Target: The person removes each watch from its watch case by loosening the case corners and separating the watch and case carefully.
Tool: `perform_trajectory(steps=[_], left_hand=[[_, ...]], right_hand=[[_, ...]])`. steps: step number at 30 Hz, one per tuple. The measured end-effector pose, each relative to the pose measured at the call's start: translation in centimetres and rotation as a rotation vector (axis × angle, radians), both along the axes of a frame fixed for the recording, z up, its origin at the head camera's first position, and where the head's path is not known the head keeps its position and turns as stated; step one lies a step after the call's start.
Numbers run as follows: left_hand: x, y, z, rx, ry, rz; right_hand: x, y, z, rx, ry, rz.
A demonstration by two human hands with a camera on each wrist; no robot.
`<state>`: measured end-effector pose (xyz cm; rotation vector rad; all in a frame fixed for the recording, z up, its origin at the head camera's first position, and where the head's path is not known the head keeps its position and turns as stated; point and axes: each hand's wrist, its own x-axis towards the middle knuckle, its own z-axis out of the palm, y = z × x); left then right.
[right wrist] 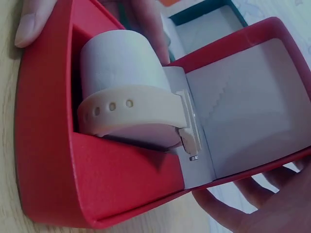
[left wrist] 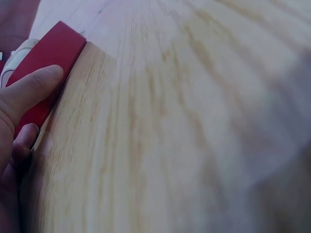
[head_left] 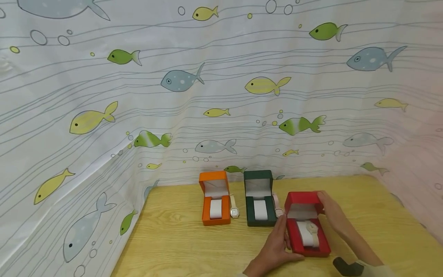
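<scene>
A red watch box (head_left: 324, 242) stands with its lid up at the right front of the table. My left hand (head_left: 275, 248) grips its base from the left; in the left wrist view the thumb (left wrist: 41, 82) lies on the red front wall. My right hand (head_left: 333, 215) holds the raised lid (head_left: 304, 197) from its right and back, fingers curled behind it in the right wrist view. Inside, a white cushion (right wrist: 121, 58) sits in the base. A watch with a cream strap (right wrist: 141, 104) lies over the cushion's right part, strap holes showing.
To the left stand an open green watch box (head_left: 261, 223) and an open orange watch box (head_left: 216, 222), each with a white cushion. One watch (head_left: 234, 212) lies beside the orange box, another watch (head_left: 278, 211) between green and red. A fish-print curtain (head_left: 221, 130) hangs behind.
</scene>
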<state>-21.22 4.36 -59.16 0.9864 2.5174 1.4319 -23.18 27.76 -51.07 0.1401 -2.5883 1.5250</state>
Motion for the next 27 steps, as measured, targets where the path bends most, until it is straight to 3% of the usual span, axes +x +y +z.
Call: perform_trajectory(steps=[6,10,16,19,27], left_hand=[[0.1,0.3,-0.2,-0.006,-0.008,-0.002],[0.1,0.2,0.0,-0.012,0.028,0.013],[-0.1,0.0,0.1,0.0,0.052,0.013],[-0.2,0.1,0.0,-0.003,0.034,0.011],[-0.2,0.1,-0.2,0.016,0.005,0.008]], right_hand=[[0.8,0.2,0.6,0.116,-0.132,-0.001],[1.6,0.3,1.8,0.209,-0.219,0.062],[1.9,0.1,2.0,0.287,-0.109,0.118],[2.1,-0.1,1.5,0.31,-0.11,0.123],[2.9,-1.4,0.9,0.407,-0.324,0.042]])
